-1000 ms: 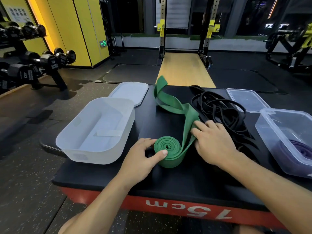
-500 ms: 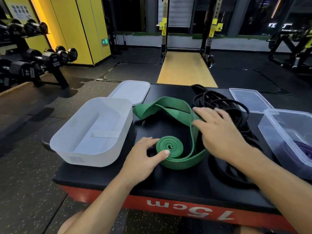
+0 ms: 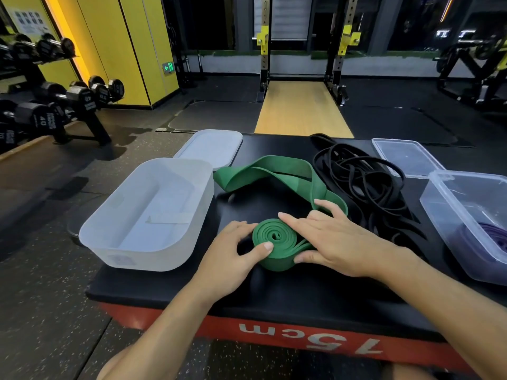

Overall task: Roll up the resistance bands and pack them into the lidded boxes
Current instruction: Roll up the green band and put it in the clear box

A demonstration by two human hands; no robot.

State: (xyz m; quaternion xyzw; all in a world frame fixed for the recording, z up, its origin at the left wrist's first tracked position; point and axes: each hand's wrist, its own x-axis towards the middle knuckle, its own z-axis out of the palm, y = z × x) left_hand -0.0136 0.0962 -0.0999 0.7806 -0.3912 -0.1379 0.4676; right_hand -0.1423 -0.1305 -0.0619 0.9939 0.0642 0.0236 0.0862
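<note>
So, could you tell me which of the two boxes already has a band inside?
The clear box at the right: a purple band lies in it, while the white box holds none.

R hand point(image 3: 337, 242) left the loose green band point(image 3: 274, 165) — now lies across the roll point(image 3: 274, 237), thumb at its 4 o'clock. Band's tail swung from 12 toward 10 o'clock — beside white box point(image 3: 148, 212).
</note>
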